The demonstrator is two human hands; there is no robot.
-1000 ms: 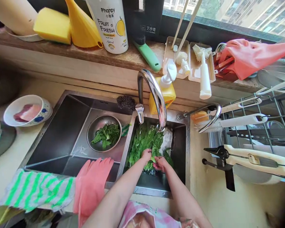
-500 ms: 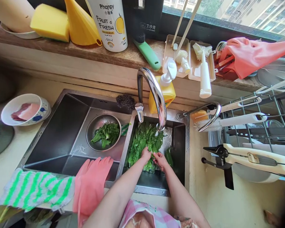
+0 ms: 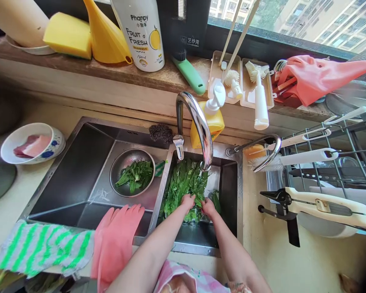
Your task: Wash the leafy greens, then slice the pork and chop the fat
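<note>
Long leafy greens [image 3: 183, 183] lie wet in the right sink basin [image 3: 228, 175], beneath the chrome faucet [image 3: 198, 110]. At their near edge, my left hand [image 3: 188, 201] has its fingers closed on some leaves. My right hand [image 3: 208, 208], a little to the right, also grips the greens; its fingertips are partly hidden among them. A few leaves sit apart by the basin's right wall. In the left basin [image 3: 100, 175], a metal colander [image 3: 112, 183] holds cut greens [image 3: 136, 175].
Pink rubber gloves [image 3: 117, 240] and a green-striped cloth [image 3: 45, 248] drape over the front edge. A bowl of meat [image 3: 53, 142] stands left. To the right are a dish rack [image 3: 347, 138] and scissors [image 3: 329, 205]. A yellow soap bottle [image 3: 205, 128] is behind the faucet.
My hands have moved slightly apart, with the right hand a little lower and to the right. The whole view has shifted slightly.
</note>
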